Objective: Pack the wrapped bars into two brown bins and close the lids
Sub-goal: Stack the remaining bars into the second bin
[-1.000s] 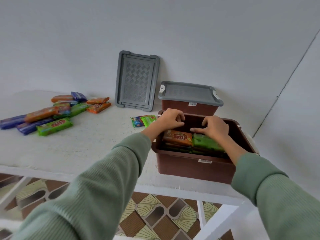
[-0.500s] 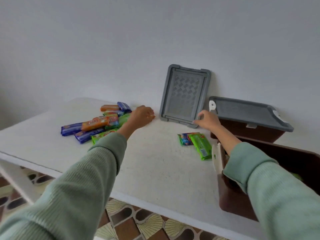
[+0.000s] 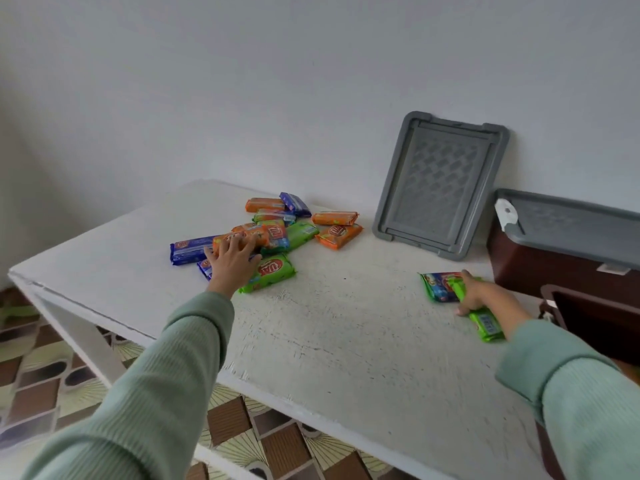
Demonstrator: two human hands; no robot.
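A second ago both my hands were down in the open bin (image 3: 597, 318), pressing bars flat. Now they are out on the worktop (image 3: 346, 327), well apart, after the next load.

My left hand (image 3: 231, 263) lies over the near side of the pile (image 3: 287, 233). Its fingers (image 3: 242, 244) are spread and released, touching an orange bar (image 3: 260, 237) without closing on it. My right hand (image 3: 483, 295) is just beside the open bin, fingers curled round a green bar (image 3: 486, 323) that lies flat on the worktop. A blue-and-green bar (image 3: 439, 288) touches it on the left.

I judge the job partly done. The closed bin (image 3: 540, 268) behind already wears its grey lid. The open bin will take more, and over a dozen bars are not yet packed. The loose lid (image 3: 440, 185) leans on the wall (image 3: 311, 98), so it goes on last.

The worktop is white, rough and speckled, chipped along its near edge, and pushed against the plain pale wall. Below it the floor (image 3: 277, 441) shows brown and cream patterned tiles.
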